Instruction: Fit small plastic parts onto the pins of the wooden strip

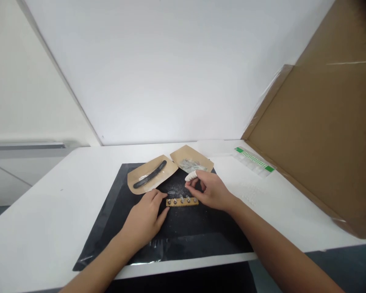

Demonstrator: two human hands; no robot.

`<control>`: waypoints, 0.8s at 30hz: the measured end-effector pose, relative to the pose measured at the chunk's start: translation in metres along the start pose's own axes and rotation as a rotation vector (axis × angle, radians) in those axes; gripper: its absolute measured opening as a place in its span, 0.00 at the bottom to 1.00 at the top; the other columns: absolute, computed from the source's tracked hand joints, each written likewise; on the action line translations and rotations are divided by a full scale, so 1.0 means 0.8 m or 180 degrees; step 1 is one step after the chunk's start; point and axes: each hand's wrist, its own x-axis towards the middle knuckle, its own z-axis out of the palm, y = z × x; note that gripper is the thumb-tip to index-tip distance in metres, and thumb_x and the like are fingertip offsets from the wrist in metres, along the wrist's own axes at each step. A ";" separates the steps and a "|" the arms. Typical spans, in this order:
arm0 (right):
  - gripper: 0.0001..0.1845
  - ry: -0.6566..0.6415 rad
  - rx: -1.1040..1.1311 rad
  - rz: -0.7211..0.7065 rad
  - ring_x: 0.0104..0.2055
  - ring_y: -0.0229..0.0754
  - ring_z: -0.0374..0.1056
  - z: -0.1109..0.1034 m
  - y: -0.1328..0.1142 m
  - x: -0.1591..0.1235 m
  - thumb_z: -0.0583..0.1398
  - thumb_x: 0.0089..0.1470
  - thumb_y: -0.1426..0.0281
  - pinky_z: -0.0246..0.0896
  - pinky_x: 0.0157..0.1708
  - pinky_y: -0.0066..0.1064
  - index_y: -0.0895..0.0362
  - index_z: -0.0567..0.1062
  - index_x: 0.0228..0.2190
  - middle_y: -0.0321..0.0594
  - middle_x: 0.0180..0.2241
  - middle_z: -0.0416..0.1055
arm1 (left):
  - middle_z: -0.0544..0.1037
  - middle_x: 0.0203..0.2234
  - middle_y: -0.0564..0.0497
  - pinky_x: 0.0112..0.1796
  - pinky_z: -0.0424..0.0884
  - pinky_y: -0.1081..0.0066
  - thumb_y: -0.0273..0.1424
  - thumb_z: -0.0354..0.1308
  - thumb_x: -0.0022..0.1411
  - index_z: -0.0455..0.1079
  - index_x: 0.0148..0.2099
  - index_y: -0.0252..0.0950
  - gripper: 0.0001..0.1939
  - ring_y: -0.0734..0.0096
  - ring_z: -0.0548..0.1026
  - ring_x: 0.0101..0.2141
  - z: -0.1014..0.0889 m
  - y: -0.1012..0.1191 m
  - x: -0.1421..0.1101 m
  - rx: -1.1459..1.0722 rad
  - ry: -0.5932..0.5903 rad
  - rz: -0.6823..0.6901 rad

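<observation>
A short yellowish-brown strip [179, 205] lies on the black mat [198, 234], with several small shiny metal-and-clear pieces standing in a row along it. My left hand [144, 215] grips the strip's left end between thumb and fingers. Just above the strip's right end, my right hand [212, 190] is closed in a pinch, apart from the strip. A white ribbed finger cover [191, 176] sits on its index finger. Whatever the pinched fingertips hold, if anything, is too small to make out.
Behind my left hand is a brown paper tray [167, 163] holding a curved black bar [150, 175]. A second paper tray [183, 151] holds a pile of small clear pieces [192, 165]. At right are a green-and-clear plastic case [254, 160], scattered translucent bits [248, 193] and a big cardboard panel [323, 134].
</observation>
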 end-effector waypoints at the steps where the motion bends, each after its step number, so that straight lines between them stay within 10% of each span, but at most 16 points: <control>1: 0.04 -0.0004 -0.0020 0.0044 0.28 0.36 0.71 -0.001 0.001 0.000 0.64 0.60 0.71 0.62 0.31 0.28 0.55 0.72 0.35 0.36 0.30 0.78 | 0.77 0.48 0.42 0.49 0.76 0.57 0.32 0.60 0.69 0.72 0.57 0.37 0.16 0.52 0.77 0.49 -0.005 -0.004 0.007 0.0030 -0.0154 0.0152; 8: 0.04 -0.0131 -0.0089 0.0244 0.28 0.34 0.69 -0.003 0.001 0.001 0.64 0.59 0.72 0.60 0.32 0.27 0.54 0.73 0.37 0.34 0.34 0.79 | 0.79 0.42 0.48 0.44 0.75 0.64 0.34 0.63 0.67 0.75 0.49 0.39 0.10 0.61 0.78 0.42 -0.021 -0.035 0.041 -0.0635 -0.0696 0.0460; 24: 0.04 -0.0830 0.0510 0.0518 0.37 0.38 0.75 0.020 -0.010 -0.002 0.63 0.65 0.68 0.68 0.36 0.30 0.52 0.72 0.41 0.35 0.37 0.79 | 0.78 0.43 0.46 0.46 0.74 0.62 0.33 0.62 0.69 0.76 0.51 0.40 0.09 0.61 0.74 0.44 0.018 -0.027 0.030 -0.1576 0.0047 0.0530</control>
